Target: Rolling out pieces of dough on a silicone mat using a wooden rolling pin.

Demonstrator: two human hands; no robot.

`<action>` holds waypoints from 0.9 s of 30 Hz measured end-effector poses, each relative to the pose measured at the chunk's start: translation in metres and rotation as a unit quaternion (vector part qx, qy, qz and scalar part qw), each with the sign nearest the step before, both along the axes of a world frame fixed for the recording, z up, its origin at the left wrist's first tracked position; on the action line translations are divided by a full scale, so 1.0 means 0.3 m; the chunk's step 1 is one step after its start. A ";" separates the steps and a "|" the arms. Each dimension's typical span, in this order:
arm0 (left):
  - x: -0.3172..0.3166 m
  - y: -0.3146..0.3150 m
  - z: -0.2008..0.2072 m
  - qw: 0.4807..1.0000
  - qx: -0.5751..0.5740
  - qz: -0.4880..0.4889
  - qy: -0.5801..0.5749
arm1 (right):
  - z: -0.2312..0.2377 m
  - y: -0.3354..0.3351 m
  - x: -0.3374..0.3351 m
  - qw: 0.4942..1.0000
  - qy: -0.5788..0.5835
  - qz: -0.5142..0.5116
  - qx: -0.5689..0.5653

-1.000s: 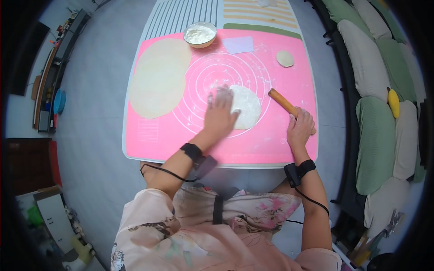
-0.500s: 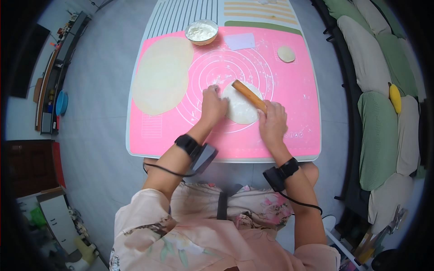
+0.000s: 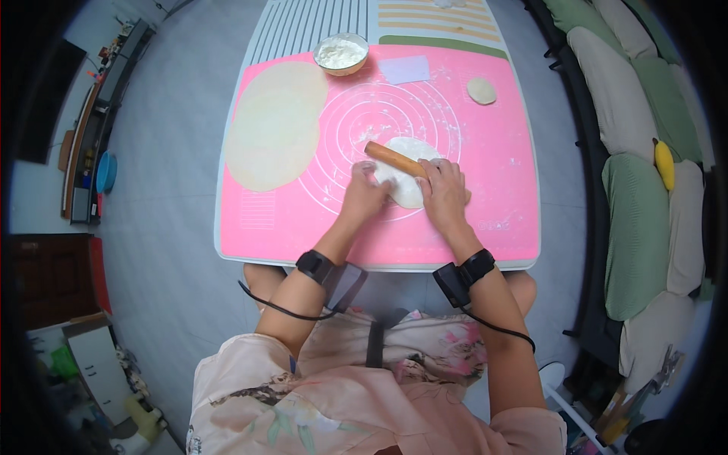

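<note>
A rolled round of white dough (image 3: 410, 199) lies near the middle of the pink mat. Across it slants a wooden rolling pin (image 3: 394, 158), its far end pointing up and left. My right hand (image 3: 446, 191) is closed over the pin's near end, covering part of it and the dough's right side. At the dough's left edge, my left hand (image 3: 365, 194) has its fingers curled and its thumb on the dough, seemingly gripping the rim. Left of it spreads a large thin dough sheet (image 3: 274, 129). A small dough disc (image 3: 481, 91) sits at the far right.
A glass bowl of flour (image 3: 340, 54) stands at the mat's far edge, beside a pale flat scraper (image 3: 405, 70). Loose flour dusts the pink mat (image 3: 334, 241). A sofa with cushions (image 3: 635, 235) runs along the right; a low cabinet (image 3: 95, 144) stands at left.
The rolling pin has shifted left and slightly down, and lies flatter across the dough. My right hand moved left with it; my left hand dropped a little, its thumb coming onto the dough.
</note>
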State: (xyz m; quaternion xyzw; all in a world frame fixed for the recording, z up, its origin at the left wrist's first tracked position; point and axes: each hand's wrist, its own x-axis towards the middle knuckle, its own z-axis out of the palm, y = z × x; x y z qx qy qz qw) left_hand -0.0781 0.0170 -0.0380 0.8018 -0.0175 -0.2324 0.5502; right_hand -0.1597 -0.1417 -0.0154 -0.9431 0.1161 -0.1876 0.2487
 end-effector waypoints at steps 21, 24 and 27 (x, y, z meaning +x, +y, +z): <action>0.111 -0.008 0.066 0.760 0.161 -0.376 -0.506 | -0.010 0.044 -0.045 0.992 -0.007 0.061 -0.113; 0.062 -0.036 0.049 0.784 0.115 -0.346 -0.503 | -0.012 0.042 -0.025 0.992 0.015 0.049 -0.118; -0.042 -0.055 0.074 0.835 0.061 -0.344 -0.425 | -0.005 0.061 -0.042 0.992 0.039 0.034 -0.112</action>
